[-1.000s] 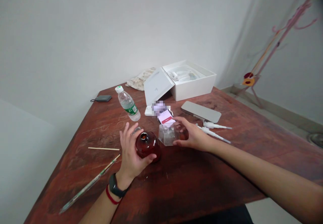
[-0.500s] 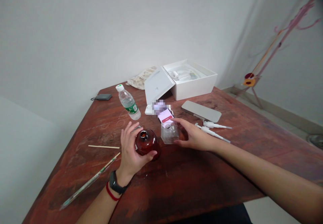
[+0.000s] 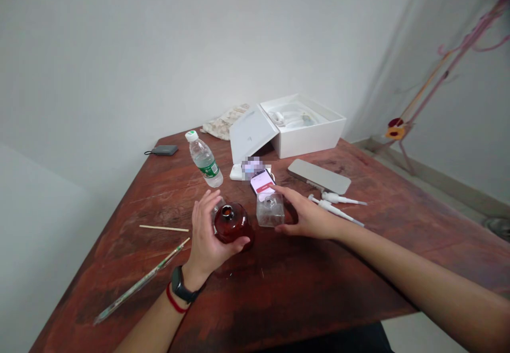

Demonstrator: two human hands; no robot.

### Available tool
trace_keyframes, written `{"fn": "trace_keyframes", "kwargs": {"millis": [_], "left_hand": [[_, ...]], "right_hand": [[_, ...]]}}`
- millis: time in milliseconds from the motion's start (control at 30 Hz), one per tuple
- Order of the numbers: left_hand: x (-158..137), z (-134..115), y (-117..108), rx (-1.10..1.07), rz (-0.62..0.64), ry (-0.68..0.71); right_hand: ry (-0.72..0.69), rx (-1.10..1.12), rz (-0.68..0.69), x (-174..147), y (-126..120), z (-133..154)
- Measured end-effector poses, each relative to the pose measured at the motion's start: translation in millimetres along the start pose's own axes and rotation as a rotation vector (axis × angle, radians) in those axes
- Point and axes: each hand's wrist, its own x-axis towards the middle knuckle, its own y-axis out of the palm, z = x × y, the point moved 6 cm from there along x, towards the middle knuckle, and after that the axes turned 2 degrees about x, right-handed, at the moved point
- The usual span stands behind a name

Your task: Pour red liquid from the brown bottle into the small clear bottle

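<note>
Amber glass is sitting in my left hand (image 3: 207, 236): I am cupping the round flask (image 3: 233, 224) on the table (image 3: 319, 284), fingers half curled around its side and its open mouth pointing up. My right hand (image 3: 308, 216) is lying nearly flat and open, its fingers touching the clear bottle (image 3: 270, 209) just beside the flask, and I cannot tell if something is hiding under the palm. I think it is best to be keeping the flask steady and upright while closing gently on the bottle.
</note>
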Motion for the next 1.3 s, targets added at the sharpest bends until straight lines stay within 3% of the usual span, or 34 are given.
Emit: {"fn": "trace_keyframes", "kwargs": {"millis": [1300], "left_hand": [[-3.5, 4.5, 4.2, -0.112, 0.09, -0.011]], "right_hand": [[-0.071, -0.004, -0.007, 0.0, -7.1, -6.1]]}}
